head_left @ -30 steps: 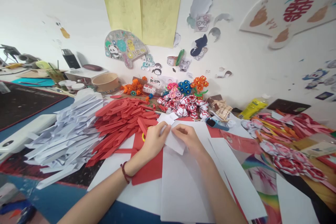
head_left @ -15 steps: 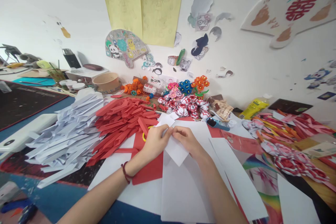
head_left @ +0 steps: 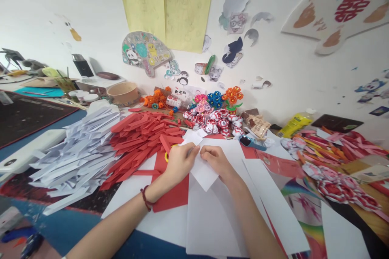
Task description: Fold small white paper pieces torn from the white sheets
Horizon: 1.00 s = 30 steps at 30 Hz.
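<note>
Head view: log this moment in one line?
left hand: on small white paper; right hand: on same paper; red strips: piled left

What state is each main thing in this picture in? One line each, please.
Left hand: bent, at the white paper
Right hand: fingers curled, at the white paper
White paper: partly covered by hands
White strips: piled
Red strips: piled
Bracelet: worn
Watch: unworn
Bowl: uncovered
Yellow bottle: capped

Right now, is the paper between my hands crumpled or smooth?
Smooth where visible: the white paper has straight edges and a sharp corner; your hands partly cover it.
</note>
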Tool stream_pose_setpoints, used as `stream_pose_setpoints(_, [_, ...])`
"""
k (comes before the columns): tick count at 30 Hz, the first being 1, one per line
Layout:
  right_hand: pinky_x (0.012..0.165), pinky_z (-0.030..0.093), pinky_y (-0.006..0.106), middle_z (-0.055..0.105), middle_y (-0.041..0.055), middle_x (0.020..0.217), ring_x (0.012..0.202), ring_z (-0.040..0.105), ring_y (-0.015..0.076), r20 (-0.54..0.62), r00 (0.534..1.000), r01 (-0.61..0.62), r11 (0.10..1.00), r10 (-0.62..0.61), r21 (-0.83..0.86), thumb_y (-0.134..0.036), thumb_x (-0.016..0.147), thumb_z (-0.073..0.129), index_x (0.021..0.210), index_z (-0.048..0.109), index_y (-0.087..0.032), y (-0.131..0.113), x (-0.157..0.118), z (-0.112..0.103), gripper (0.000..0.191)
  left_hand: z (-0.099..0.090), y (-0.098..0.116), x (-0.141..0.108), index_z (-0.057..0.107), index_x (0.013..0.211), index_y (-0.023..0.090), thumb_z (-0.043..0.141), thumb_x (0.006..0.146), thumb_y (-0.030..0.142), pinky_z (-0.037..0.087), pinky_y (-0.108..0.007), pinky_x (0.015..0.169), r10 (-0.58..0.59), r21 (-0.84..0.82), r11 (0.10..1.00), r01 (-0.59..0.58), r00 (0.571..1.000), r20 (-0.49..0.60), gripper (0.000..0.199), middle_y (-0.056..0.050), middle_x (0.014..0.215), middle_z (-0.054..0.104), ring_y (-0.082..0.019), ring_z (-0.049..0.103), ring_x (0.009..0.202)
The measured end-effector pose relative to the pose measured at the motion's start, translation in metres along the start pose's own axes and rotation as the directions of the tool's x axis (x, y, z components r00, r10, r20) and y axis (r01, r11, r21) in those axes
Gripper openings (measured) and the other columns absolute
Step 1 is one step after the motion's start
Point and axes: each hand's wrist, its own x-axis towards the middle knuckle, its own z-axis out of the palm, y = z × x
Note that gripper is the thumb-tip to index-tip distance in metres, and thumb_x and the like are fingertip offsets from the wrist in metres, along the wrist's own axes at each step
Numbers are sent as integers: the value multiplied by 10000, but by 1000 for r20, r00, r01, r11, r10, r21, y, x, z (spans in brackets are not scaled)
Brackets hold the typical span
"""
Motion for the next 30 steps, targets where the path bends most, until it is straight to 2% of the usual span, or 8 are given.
stream_pose_setpoints(12, [443,280,216,422,-49,473,439,386,84,8,999,37,996,-37,-81,-235,698,510,548,501,-176,2,1,-3,161,-25,-7,15,348,548,172,427,887,439,197,-234,493,-35,6,999,37,981,-192,438,40,513,282,-84,284,491])
stream_pose_setpoints(16, [450,299,211,478,-31,490,462,423,90,-38,999,24,990,-30,-141,-232,689,503,523,506,-173,3,0,-6,175,-28,-10,17,346,537,174,435,879,451,198,-233,492,-39,24,999,46,967,-251,449,40,510,270,-87,272,492])
stream_pose_setpoints(22, [448,313,212,512,-25,479,440,440,90,-94,995,-52,977,33,-209,-228,667,497,513,538,-170,5,0,-8,170,-24,-9,15,362,538,171,440,876,461,205,-232,496,-27,31,999,36,966,-258,452,38,519,270,-88,276,500])
stream_pose_setpoints(26, [457,340,204,519,-15,489,463,468,97,-82,996,-36,987,23,-157,-230,676,496,511,543,-167,4,-1,-11,182,-24,-7,14,359,538,169,453,873,453,202,-232,493,-32,13,999,37,960,-279,450,41,518,263,-84,266,501])
stream_pose_setpoints(30, [435,342,197,520,-8,461,448,475,101,-147,989,-53,981,26,-188,-209,658,485,481,548,-167,10,2,-19,193,-31,-13,18,388,566,172,457,867,467,224,-219,487,-117,-77,992,95,924,-364,427,42,517,316,-85,308,511])
